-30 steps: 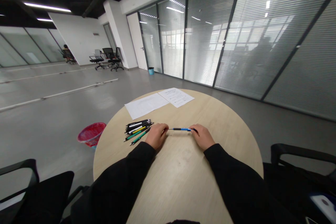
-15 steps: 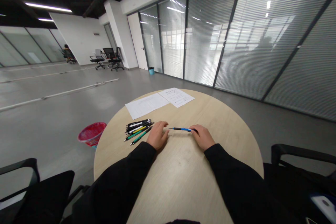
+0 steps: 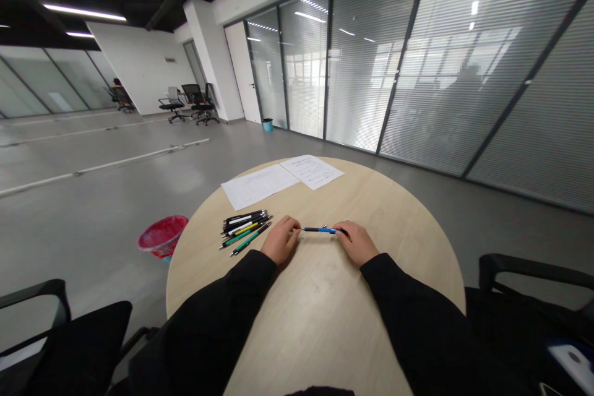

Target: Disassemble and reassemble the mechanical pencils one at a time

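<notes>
And there, a blue-and-black pen (image 3: 320, 230) is seen between the hands, over the round tabletop (image 3: 325, 315)! Its end is pinched by the right hand (image 3: 355, 243), fingers (image 3: 342, 232) narrow on it; the left hand (image 3: 280, 241) is held at its tip, though contact cannot be told. A bundle of pens (image 3: 244, 230) is laid just beside, sheets of paper (image 3: 283, 174) beyond.

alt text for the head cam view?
A person's right hand holds one end of a blue pen on a round wooden table, with the left hand at its tip. A bundle of pens lies beside the left hand, and two papers lie beyond, near a glass wall.
</notes>
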Demonstrator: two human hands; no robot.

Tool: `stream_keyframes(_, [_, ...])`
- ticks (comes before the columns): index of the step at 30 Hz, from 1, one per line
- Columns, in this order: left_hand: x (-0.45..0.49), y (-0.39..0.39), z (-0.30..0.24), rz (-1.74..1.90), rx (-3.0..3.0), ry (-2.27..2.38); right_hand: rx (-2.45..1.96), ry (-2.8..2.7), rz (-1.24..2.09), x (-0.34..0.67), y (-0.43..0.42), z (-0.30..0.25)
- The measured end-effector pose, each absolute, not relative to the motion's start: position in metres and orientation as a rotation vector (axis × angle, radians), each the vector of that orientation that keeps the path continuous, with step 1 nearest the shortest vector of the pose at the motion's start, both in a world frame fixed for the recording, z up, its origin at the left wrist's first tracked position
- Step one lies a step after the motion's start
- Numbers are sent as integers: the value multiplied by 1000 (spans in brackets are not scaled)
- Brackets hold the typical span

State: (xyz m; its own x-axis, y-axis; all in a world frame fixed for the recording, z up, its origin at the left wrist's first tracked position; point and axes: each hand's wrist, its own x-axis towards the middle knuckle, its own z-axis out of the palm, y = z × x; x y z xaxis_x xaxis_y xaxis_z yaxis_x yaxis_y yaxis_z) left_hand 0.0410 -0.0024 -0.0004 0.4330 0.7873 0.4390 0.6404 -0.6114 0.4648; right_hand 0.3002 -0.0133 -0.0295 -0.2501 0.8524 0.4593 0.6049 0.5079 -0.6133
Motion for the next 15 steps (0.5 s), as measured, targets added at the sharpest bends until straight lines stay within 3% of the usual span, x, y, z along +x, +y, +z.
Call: stream_keyframes(15, [42, -4, 1, 959, 2444, 1218, -1177, -1970, 394, 300, -14, -29])
